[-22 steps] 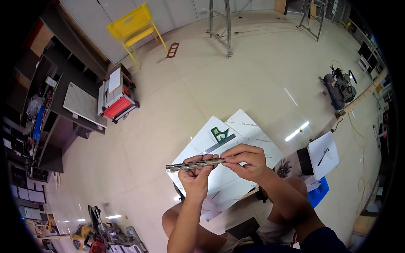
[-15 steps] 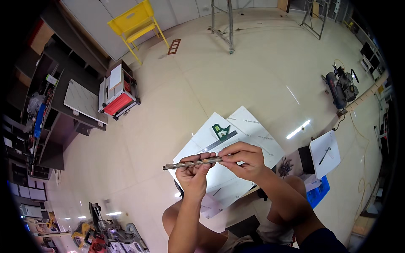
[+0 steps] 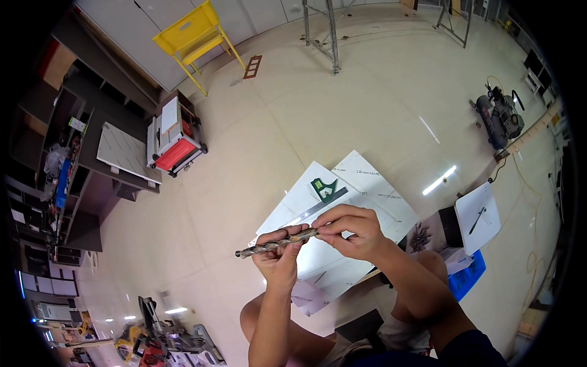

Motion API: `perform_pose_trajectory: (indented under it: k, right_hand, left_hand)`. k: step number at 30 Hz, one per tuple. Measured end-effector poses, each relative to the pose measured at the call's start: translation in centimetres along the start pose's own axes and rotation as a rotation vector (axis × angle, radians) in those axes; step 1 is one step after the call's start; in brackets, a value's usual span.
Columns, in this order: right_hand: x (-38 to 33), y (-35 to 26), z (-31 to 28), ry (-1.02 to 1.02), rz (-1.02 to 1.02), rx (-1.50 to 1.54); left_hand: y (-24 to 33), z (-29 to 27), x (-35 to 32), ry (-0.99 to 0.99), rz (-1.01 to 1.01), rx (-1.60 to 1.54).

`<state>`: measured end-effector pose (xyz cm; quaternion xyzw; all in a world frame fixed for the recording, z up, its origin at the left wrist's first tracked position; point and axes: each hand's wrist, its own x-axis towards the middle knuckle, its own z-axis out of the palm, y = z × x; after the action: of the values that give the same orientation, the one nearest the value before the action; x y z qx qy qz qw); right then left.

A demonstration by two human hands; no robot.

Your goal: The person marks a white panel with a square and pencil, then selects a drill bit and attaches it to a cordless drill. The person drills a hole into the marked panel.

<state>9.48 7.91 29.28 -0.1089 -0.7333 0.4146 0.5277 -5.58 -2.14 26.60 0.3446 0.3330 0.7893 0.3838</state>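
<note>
1. From where I stand, a long, fluted drill bit (image 3: 263,248) is held up above the white sheets (image 3: 394,215), tilted slightly, its left end the lower.
2. The left hand (image 3: 278,262) cradles it: the grip is curled around the fluted length, fingers behind, thumb along the near side.
3. The right hand (image 3: 354,231) has its grip pinched on the bit's other end, fingertips just beside the left hand's.
4. Beyond the hands, a green square head (image 3: 323,190) and a steel rule (image 3: 319,205) lie on the sheets.
5. Near the right knee I see a cluster of thin dark pieces (image 3: 420,237), then a black pen (image 3: 477,221) on a white board (image 3: 466,213), and a blue bin (image 3: 469,278).
6. Farther off stand an air compressor (image 3: 499,119) and a yellow chair (image 3: 188,33).
</note>
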Motion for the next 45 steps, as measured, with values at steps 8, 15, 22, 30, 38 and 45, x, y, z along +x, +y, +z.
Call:
perform_pose_trajectory:
  k: [8, 15, 22, 30, 38, 45]
  right_hand:
    - [-0.2, 0.2, -0.5, 0.012, 0.013, 0.028]
    - [-0.4, 0.5, -1.0, -0.007, 0.016, 0.026]
    - [-0.3, 0.3, -1.3, -0.015, 0.057, 0.043]
    - [-0.3, 0.1, -1.2, -0.001, 0.032, 0.012]
    - [-0.4, 0.2, -1.0, 0.013, 0.003, -0.012]
    - [-0.5, 0.3, -0.9, 0.032, -0.024, -0.039]
  left_hand:
    - [-0.5, 0.5, 0.1, 0.018, 0.014, 0.026]
    - [-0.8, 0.8, 0.1, 0.007, 0.025, 0.107]
    - [-0.7, 0.6, 0.0, 0.005, 0.008, 0.137]
    - [-0.6, 0.7, -0.1, -0.017, 0.019, 0.137]
    - [-0.7, 0.7, -0.3, 0.002, 0.052, 0.164]
    - [-0.9, 1.0, -0.3, 0.006, 0.045, 0.145]
